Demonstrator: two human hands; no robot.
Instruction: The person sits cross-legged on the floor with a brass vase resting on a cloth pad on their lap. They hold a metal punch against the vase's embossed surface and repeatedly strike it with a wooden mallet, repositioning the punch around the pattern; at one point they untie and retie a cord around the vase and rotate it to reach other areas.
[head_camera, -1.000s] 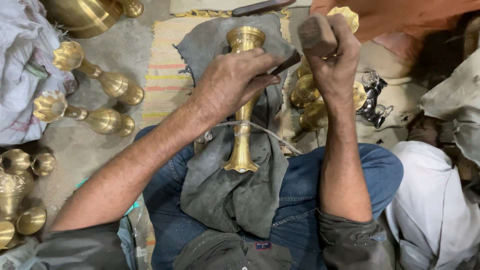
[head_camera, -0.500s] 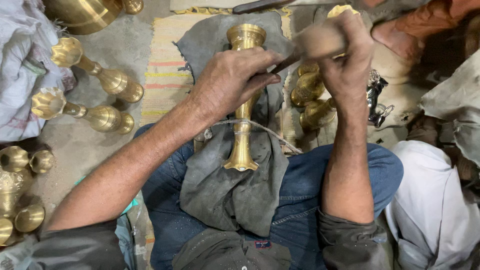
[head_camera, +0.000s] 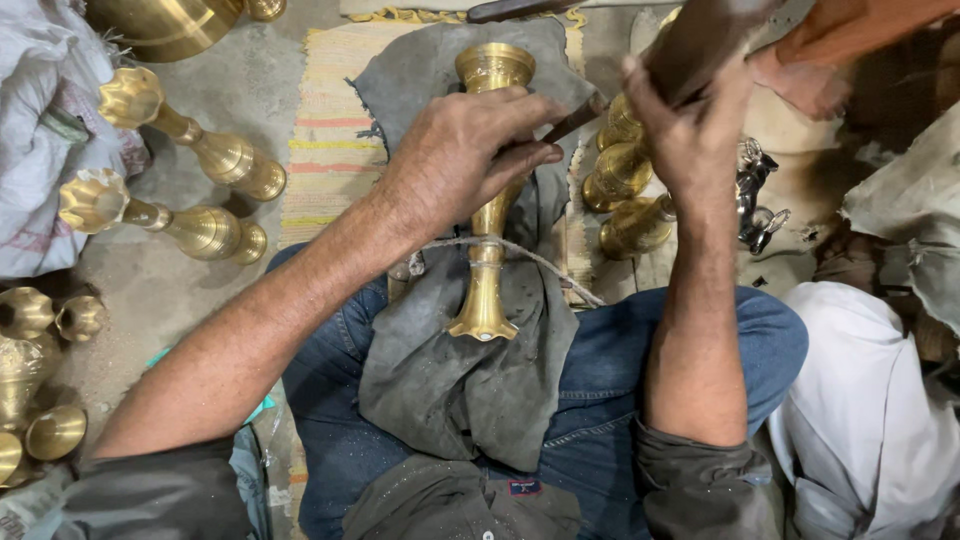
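A brass stand (head_camera: 487, 200) is laid on a grey cloth (head_camera: 450, 380) across the lap, tied by a cord (head_camera: 540, 258). A chisel (head_camera: 570, 120) is pinched against it by the closed left hand (head_camera: 465, 150); a wooden mallet (head_camera: 700, 40) is gripped, raised, by the right hand (head_camera: 690, 130). A skewed blow could likely glance onto the knuckles or mar the brass.

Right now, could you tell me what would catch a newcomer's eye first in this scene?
The tall brass stand lying on a grey cloth over the person's lap at centre draws the eye, with the left hand pressing a thin tool against it. The right hand grips a dark wooden mallet at upper right. More brass pieces lie on the floor at left.
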